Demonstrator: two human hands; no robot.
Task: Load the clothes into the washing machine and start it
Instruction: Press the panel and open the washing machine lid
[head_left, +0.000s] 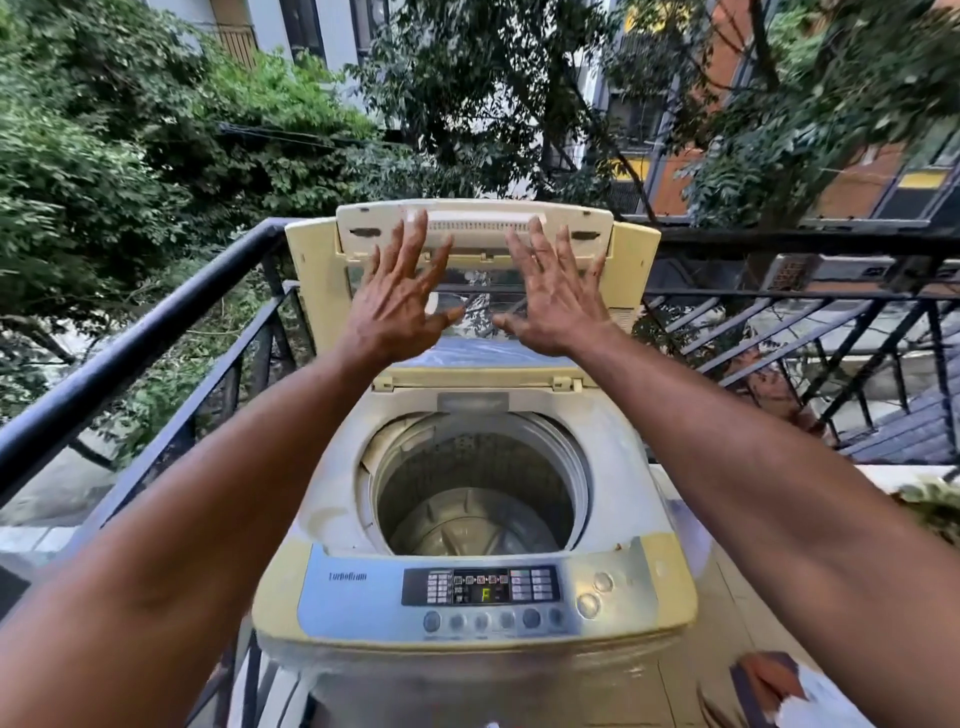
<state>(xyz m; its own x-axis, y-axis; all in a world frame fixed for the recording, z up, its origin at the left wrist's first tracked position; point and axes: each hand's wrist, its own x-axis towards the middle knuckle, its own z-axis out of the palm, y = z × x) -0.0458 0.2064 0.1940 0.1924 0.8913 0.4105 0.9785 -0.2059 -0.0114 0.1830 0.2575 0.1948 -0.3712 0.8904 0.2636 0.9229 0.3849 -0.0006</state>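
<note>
While lid (474, 228) stands folded, ribbed round drum (475, 499) gapes.

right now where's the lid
In the head view the lid stands folded up at the back of the washer, behind the open drum, by both raised hands.

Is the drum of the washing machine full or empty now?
Empty as far as it shows. The lid stands folded up, and the drum shows only its bare wall and floor, no clothes.
</note>
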